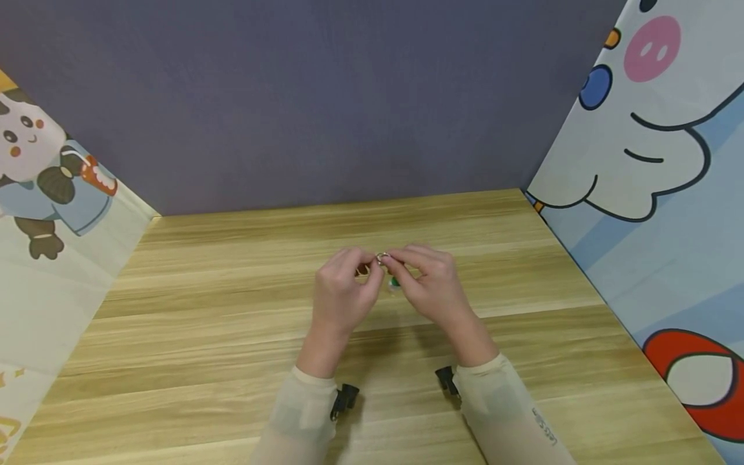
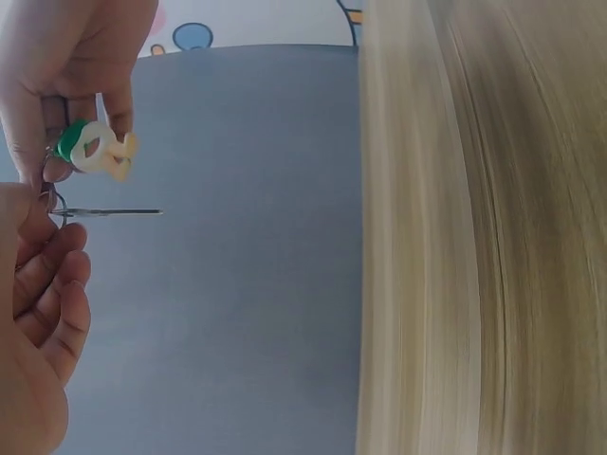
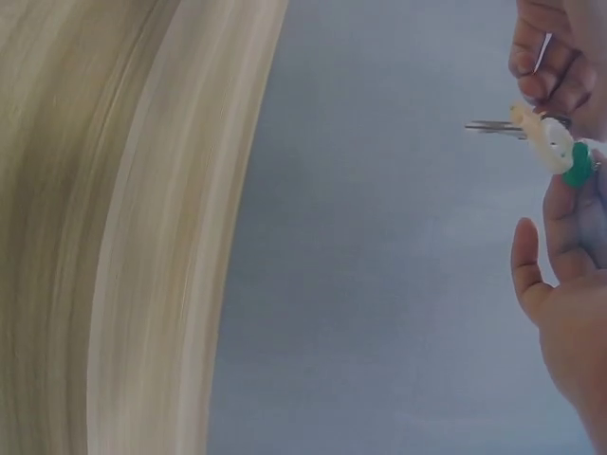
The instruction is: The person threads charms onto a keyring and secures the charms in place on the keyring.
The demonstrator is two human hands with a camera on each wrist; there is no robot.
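Above the tabletop both hands meet at a small metal key ring (image 1: 381,258). My left hand (image 1: 343,282) pinches it between thumb and forefinger from the left. From the right, the thumb and forefinger of my right hand (image 1: 429,279) grip the ring too. Thin metal keys (image 3: 491,127), seen nearly edge-on, hang from the ring; the left wrist view shows a slim shaft. A small charm in green, white and peach (image 2: 95,147) dangles by the right hand's fingers. Fingertips partly hide the ring, so whether it is spread apart cannot be seen.
A wood-grain table (image 1: 203,310) lies beneath the hands. Behind it rises a grey-blue panel (image 1: 325,103). Cartoon-printed panels stand at the left (image 1: 46,194) and right (image 1: 657,168). Black wrist mounts (image 1: 345,398) sit on the pale sleeves.
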